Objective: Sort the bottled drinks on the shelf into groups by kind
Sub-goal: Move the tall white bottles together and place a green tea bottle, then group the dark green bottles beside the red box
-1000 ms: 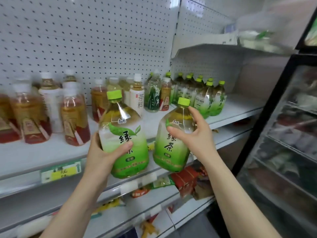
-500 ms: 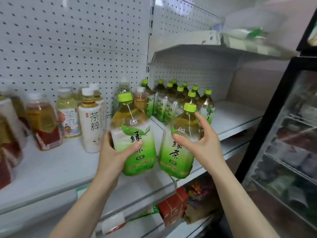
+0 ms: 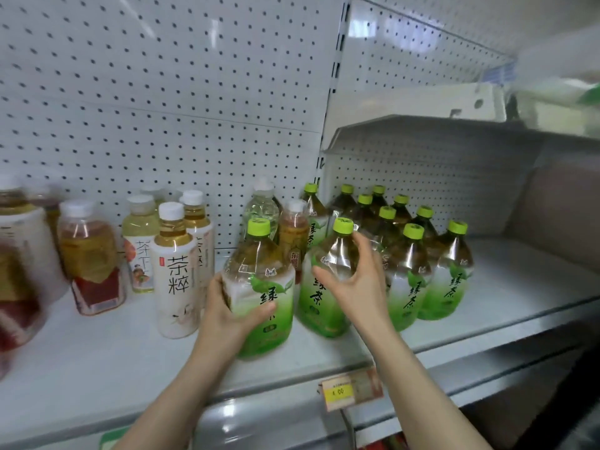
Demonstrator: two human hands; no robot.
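My left hand grips a green-tea bottle with a lime cap, standing on the white shelf. My right hand curls round the shoulder of a second green-tea bottle, set down right beside the first. Just to their right stands a cluster of several matching green-tea bottles. Behind the two held bottles are a clear pale bottle and a brown-tea bottle with a white cap. To the left stand white-labelled tea bottles and amber red-labelled bottles.
A perforated back panel runs behind the shelf. An upper shelf overhangs the green-tea group on the right. A yellow price tag hangs on the shelf's front edge. Bare shelf surface lies at the far right.
Both hands have carried their green-tea bottles forward and down onto the shelf, next to the green-tea group. My view has shifted right and closer.
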